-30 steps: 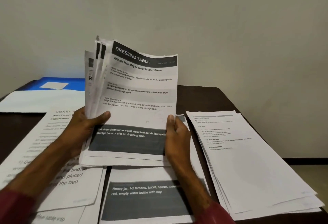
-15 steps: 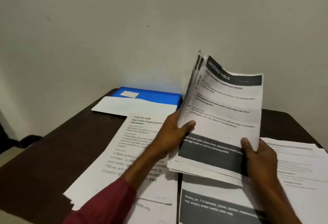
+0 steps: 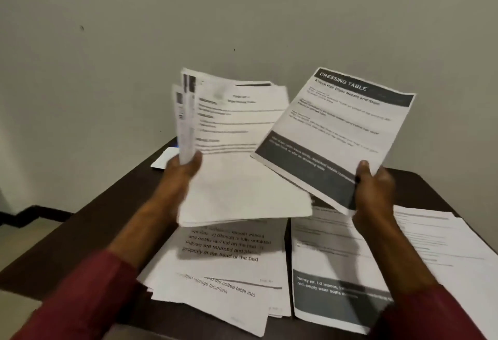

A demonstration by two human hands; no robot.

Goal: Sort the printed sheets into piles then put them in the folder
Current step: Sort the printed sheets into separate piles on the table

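**A plain room set up for paperwork**

I am at a dark wooden table [image 3: 80,232] that stands against a plain off-white wall [image 3: 242,16] with a few small marks on it. On the left, a dark skirting [image 3: 32,214] steps along the foot of the wall above a pale floor [image 3: 24,237]. The table holds piles [image 3: 223,272] of printed sheets laid side by side. My left hand [image 3: 183,170] grips a stack [image 3: 242,183] of more sheets, and my right hand [image 3: 373,186] pinches a sheet [image 3: 336,135] headed DRESSING TABLE. It looks like a simple desk corner for sorting papers; whether it is in a home or an office I cannot tell
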